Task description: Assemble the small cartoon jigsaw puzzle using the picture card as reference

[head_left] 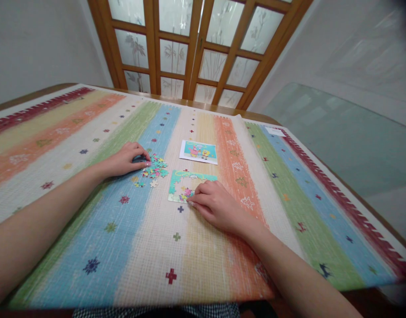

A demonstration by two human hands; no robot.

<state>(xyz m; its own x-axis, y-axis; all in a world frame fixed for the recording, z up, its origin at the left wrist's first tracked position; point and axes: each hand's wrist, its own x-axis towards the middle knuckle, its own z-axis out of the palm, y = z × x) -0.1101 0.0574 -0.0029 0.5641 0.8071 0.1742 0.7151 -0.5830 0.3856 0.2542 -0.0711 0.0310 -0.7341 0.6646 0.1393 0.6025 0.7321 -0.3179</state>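
Note:
My left hand (128, 160) is at the left side of a heap of loose jigsaw puzzle pieces (158, 168), its fingers curled and thumb and forefinger close together at the heap's edge. Whatever lies between those fingertips is too small to tell. To the right is a partly assembled jigsaw puzzle (172, 189), with a teal frame along the top and left and pink and yellow pieces low inside. My right hand (214, 201) covers its lower right part, with fingers drawn together at the bottom edge. What they pinch, if anything, is hidden. Behind the puzzle lies a printed cartoon picture card (200, 153).
A striped tablecloth (156, 247) with small printed motifs covers the table. A small white label (275, 131) lies toward the far right. Beyond the table's far edge stand wooden doors (191, 48) with frosted panes, between pale walls.

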